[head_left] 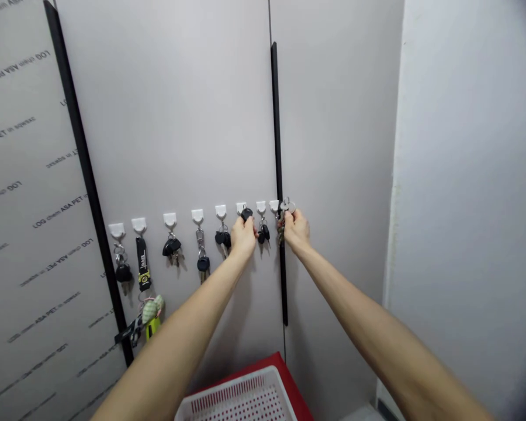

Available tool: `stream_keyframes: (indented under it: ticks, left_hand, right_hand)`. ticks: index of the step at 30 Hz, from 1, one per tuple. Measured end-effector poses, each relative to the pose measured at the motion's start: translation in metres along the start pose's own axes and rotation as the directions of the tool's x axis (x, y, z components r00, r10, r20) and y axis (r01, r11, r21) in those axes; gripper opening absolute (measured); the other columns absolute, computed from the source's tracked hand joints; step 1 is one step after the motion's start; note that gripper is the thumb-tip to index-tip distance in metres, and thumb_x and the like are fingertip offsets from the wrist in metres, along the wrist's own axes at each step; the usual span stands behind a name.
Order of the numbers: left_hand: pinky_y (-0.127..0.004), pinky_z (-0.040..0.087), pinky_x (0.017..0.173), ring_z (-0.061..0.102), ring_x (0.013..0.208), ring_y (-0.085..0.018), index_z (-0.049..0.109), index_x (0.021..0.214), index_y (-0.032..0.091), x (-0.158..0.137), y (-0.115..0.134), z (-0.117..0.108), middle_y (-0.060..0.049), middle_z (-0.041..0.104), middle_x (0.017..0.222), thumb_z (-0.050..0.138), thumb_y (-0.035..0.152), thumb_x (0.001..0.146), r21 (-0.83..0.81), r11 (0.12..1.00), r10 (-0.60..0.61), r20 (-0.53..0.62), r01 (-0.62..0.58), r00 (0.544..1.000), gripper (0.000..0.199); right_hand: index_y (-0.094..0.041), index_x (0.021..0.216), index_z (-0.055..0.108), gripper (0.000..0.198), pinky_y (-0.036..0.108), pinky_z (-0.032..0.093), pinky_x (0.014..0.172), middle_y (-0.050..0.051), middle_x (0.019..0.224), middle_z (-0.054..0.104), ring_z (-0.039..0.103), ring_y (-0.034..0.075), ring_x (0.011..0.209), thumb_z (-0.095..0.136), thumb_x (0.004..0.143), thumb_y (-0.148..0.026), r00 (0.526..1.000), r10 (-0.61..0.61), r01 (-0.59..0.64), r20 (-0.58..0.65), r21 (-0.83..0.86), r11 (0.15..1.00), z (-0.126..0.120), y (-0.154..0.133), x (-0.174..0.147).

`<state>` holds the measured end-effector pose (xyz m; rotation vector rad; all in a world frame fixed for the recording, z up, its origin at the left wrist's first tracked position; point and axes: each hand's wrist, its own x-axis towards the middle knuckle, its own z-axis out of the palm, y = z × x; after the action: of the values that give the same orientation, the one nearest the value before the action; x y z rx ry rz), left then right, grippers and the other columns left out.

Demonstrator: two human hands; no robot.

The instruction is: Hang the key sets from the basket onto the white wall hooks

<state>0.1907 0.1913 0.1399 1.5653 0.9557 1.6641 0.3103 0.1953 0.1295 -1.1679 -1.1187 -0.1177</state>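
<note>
My left hand (244, 235) is closed on a bunch of black-headed keys (246, 214), right at a white hook (241, 206) in the row. My right hand (297, 231) pinches a bunch of silver keys (286, 206) beside the last white hook (274, 205), in front of the black door handle. Whether either bunch hangs on its hook cannot be made out. Between my hands, more black-headed keys (263, 233) hang from another hook (260, 207). Just left of my left hand hangs a further bunch of black keys (222, 237).
More key bunches hang leftward, including a black strap (142, 263) with a shell-like charm (151, 310). Long black handles (277, 128) run down the pale cabinet doors (170, 117). Below, a white perforated basket (272, 374) rests on a red surface (294, 386). A wall (464, 175) stands right.
</note>
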Motion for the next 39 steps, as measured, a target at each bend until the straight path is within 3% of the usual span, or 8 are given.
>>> stream_keyframes:
  ticks: [4, 8, 12, 21, 26, 30, 33, 39]
  left_hand:
    - [-0.019, 0.037, 0.05, 0.048, 0.05, -0.008, 0.048, 0.067, 0.015, 0.0, 0.001, -0.005, 0.002, 0.05, 0.057, 0.04, 0.024, 0.068, 0.012, 0.998, 0.058, 0.051, -0.059, 0.997, 0.012]
    - [-0.024, 0.037, 0.062, 0.049, 0.061, -0.011, 0.053, 0.066, 0.013, -0.008, -0.022, 0.001, -0.002, 0.056, 0.063, 0.045, 0.017, 0.063, 0.045, 0.999, -0.005, 0.153, -0.001, 0.988, 0.009]
    - [-0.023, 0.038, 0.06, 0.049, 0.06, -0.011, 0.054, 0.072, 0.011, -0.011, -0.032, 0.012, -0.003, 0.057, 0.067, 0.041, 0.017, 0.067, -0.018, 1.0, -0.006, 0.177, 0.009, 0.984, 0.015]
    - [-0.019, 0.037, 0.058, 0.047, 0.057, -0.008, 0.054, 0.071, 0.013, 0.007, 0.029, 0.014, 0.001, 0.055, 0.063, 0.045, 0.019, 0.066, -0.204, 0.973, 0.131, 0.126, -0.103, 0.983, 0.012]
    - [-0.019, 0.036, 0.056, 0.046, 0.056, -0.007, 0.053, 0.073, 0.014, -0.026, 0.017, -0.015, 0.0, 0.054, 0.067, 0.045, 0.021, 0.065, -0.25, 0.966, 0.1, 0.128, -0.066, 0.987, 0.013]
    - [-0.02, 0.036, 0.052, 0.046, 0.056, -0.009, 0.052, 0.077, 0.013, -0.087, -0.04, -0.052, -0.002, 0.055, 0.068, 0.044, 0.023, 0.064, -0.191, 0.968, -0.145, 0.104, 0.163, 0.984, 0.018]
    - [-0.024, 0.038, 0.058, 0.049, 0.063, -0.013, 0.051, 0.077, 0.011, -0.135, -0.089, -0.075, -0.005, 0.056, 0.073, 0.044, 0.023, 0.062, -0.142, 0.931, -0.328, 0.08, 0.336, 0.941, 0.021]
    - [-0.026, 0.036, 0.075, 0.05, 0.08, -0.016, 0.046, 0.08, 0.011, -0.199, -0.157, -0.105, -0.01, 0.056, 0.086, 0.043, 0.02, 0.06, -0.109, 0.891, -0.423, 0.151, 0.44, 0.893, 0.021]
  right_hand:
    - [-0.016, 0.066, 0.046, 0.024, 0.02, 0.032, 0.047, -0.003, 0.05, 0.048, 0.043, 0.009, 0.045, 0.033, 0.067, -0.037, 0.997, 0.022, -0.031, 0.075, 0.126, 0.992, 0.006, -0.005, 0.001]
    - [-0.017, 0.055, 0.042, 0.023, 0.021, 0.031, 0.047, -0.003, 0.048, 0.044, 0.041, 0.01, 0.047, 0.036, 0.065, -0.037, 0.994, 0.045, -0.053, 0.095, 0.078, 0.996, 0.015, 0.001, -0.019]
    - [-0.017, 0.052, 0.041, 0.028, 0.021, 0.032, 0.047, -0.002, 0.048, 0.044, 0.04, 0.01, 0.047, 0.03, 0.068, -0.037, 0.99, 0.104, -0.111, 0.099, 0.071, 0.991, 0.022, 0.008, -0.031]
    - [-0.017, 0.057, 0.041, 0.028, 0.02, 0.033, 0.048, -0.002, 0.054, 0.045, 0.041, 0.009, 0.048, 0.029, 0.069, -0.039, 1.0, -0.004, 0.0, 0.015, 0.238, 0.971, 0.013, -0.038, -0.002]
    - [-0.017, 0.057, 0.039, 0.028, 0.019, 0.031, 0.043, -0.003, 0.051, 0.042, 0.038, 0.008, 0.044, 0.029, 0.07, -0.04, 0.975, -0.047, -0.013, 0.215, 0.27, 0.963, 0.002, -0.05, -0.039]
    - [-0.016, 0.055, 0.038, 0.03, 0.019, 0.03, 0.044, -0.002, 0.049, 0.041, 0.038, 0.008, 0.046, 0.028, 0.072, -0.039, 0.885, -0.015, -0.07, 0.465, 0.165, 0.984, -0.001, -0.026, -0.117]
    - [-0.016, 0.056, 0.039, 0.032, 0.02, 0.032, 0.047, -0.001, 0.051, 0.042, 0.039, 0.009, 0.049, 0.025, 0.073, -0.038, 0.766, 0.055, -0.126, 0.641, 0.066, 0.99, 0.001, 0.003, -0.181]
    - [-0.014, 0.065, 0.045, 0.031, 0.023, 0.036, 0.057, 0.004, 0.065, 0.051, 0.045, 0.012, 0.06, 0.024, 0.074, -0.035, 0.566, 0.117, -0.133, 0.816, -0.049, 0.99, 0.001, 0.039, -0.26]
